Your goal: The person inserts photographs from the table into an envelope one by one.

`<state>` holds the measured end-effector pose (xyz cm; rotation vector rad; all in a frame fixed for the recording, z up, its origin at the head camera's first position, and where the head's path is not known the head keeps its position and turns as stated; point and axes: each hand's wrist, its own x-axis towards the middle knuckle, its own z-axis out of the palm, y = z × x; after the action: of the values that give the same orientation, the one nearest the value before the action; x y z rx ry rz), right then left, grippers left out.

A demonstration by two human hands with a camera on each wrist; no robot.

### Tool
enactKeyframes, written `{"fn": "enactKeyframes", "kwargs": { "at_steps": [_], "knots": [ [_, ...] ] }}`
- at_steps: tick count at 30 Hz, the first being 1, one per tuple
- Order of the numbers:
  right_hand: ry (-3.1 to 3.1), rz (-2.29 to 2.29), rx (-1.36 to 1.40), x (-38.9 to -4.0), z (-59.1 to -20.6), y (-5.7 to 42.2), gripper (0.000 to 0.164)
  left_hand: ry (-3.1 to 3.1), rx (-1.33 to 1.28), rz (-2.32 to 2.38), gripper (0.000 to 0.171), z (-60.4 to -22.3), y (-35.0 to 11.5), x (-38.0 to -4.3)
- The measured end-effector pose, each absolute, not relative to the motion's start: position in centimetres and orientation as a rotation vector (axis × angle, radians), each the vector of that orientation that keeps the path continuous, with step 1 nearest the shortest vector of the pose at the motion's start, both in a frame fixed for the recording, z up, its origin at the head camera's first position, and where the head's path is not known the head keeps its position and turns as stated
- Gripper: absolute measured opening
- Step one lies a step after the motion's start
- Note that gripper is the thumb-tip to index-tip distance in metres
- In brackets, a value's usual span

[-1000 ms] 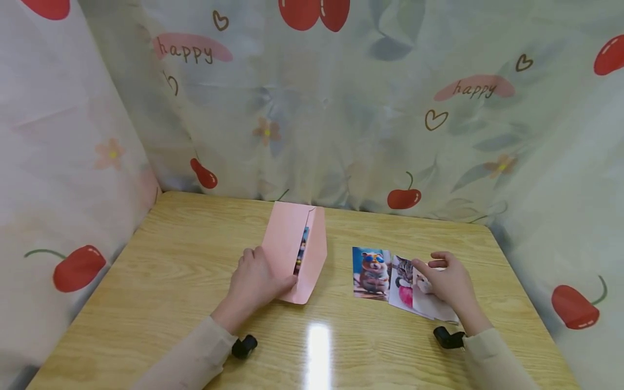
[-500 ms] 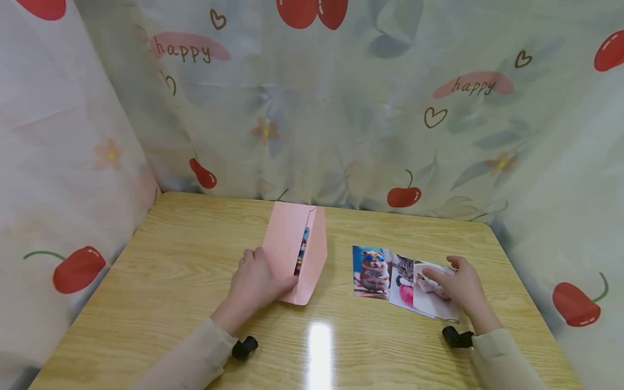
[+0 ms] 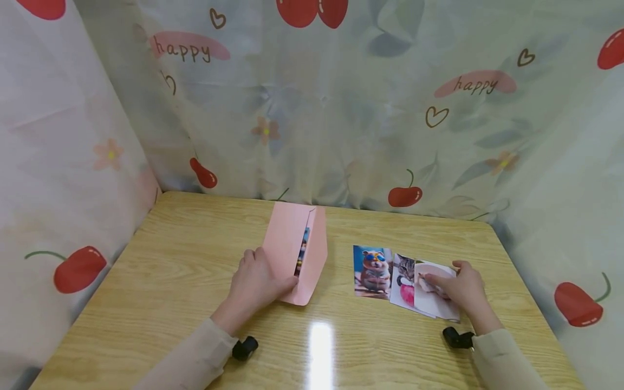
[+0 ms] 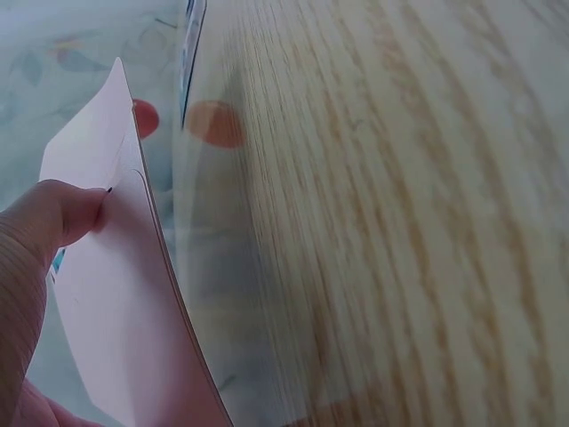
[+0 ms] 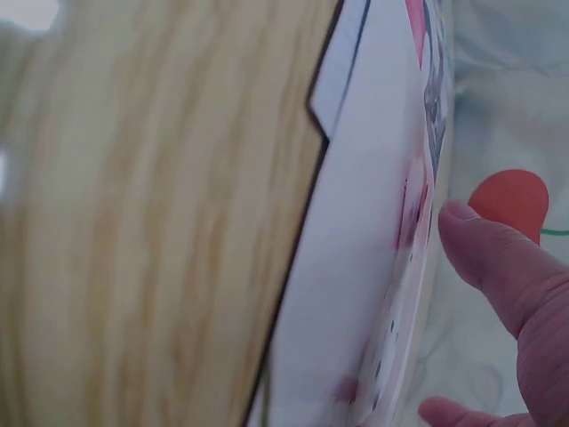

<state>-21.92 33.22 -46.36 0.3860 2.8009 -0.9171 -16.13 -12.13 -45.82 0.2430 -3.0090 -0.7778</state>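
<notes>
My left hand (image 3: pixel 253 279) grips a pink envelope (image 3: pixel 286 230) with its flap folded out to the right. The thumb presses near the envelope's mouth, where a strip of a colourful picture (image 3: pixel 302 252) shows inside. Further right lie overlapping photo cards: a hamster in sunglasses (image 3: pixel 374 273), a cat with something pink (image 3: pixel 404 281), and a pale animal on a white round shape (image 3: pixel 435 304). Over that last card hovers my right hand (image 3: pixel 465 290), thumb and fingers spread apart. In the right wrist view its thumb (image 5: pixel 498 258) appears clear of the cards.
The wooden table (image 3: pixel 185 244) has a bright light reflection near its front. A curtain printed with cherries (image 3: pixel 322 108) hangs along the back and both sides. Black cameras sit at the left wrist (image 3: pixel 245 348) and the right wrist (image 3: pixel 457 338).
My right hand has shifted slightly right and back from the cards, uncovering more of the pale animal card, and its fingers have come nearer the card's far edge. The left hand and envelope stay still.
</notes>
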Motion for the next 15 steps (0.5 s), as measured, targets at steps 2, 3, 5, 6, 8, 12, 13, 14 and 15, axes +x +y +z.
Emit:
{"fn": "enactKeyframes", "kwargs": {
  "at_steps": [2, 3, 5, 6, 8, 12, 13, 14, 15],
  "knots": [
    [2.803, -0.9, 0.413, -21.9, -46.42, 33.24, 0.117, -3.001, 0.236, -0.78, 0.101, -45.83, -12.07, -16.1],
    [2.804, -0.89, 0.423, -21.89, -46.48, 33.21, 0.117, -3.002, 0.235, -0.777, 0.102, -45.85, -12.04, -16.09],
    [2.809, -0.869, 0.433, -21.89, -46.56, 33.16, 0.117, -3.005, 0.235, -0.77, 0.102, -45.86, -11.98, -16.08],
    [2.814, -0.854, 0.435, -21.88, -46.59, 33.11, 0.116, -3.007, 0.236, -0.767, 0.102, -45.9, -11.97, -16.08],
    [2.818, -0.83, 0.439, -21.91, -46.65, 32.99, 0.116, -3.014, 0.241, -0.757, 0.102, -45.97, -11.94, -16.1],
    [2.823, -0.814, 0.454, -22.08, -46.73, 32.77, 0.118, -3.014, 0.238, -0.747, 0.103, -46.12, -11.9, -16.08],
    [2.822, -0.816, 0.456, -22.14, -46.75, 32.74, 0.118, -3.011, 0.236, -0.747, 0.103, -46.15, -11.9, -16.07],
    [2.822, -0.816, 0.457, -22.18, -46.75, 32.71, 0.119, -3.009, 0.234, -0.747, 0.103, -46.2, -11.9, -16.05],
    [2.82, -0.824, 0.459, -22.21, -46.74, 32.69, 0.12, -3.005, 0.231, -0.75, 0.103, -46.22, -11.89, -16.03]
  ]
}}
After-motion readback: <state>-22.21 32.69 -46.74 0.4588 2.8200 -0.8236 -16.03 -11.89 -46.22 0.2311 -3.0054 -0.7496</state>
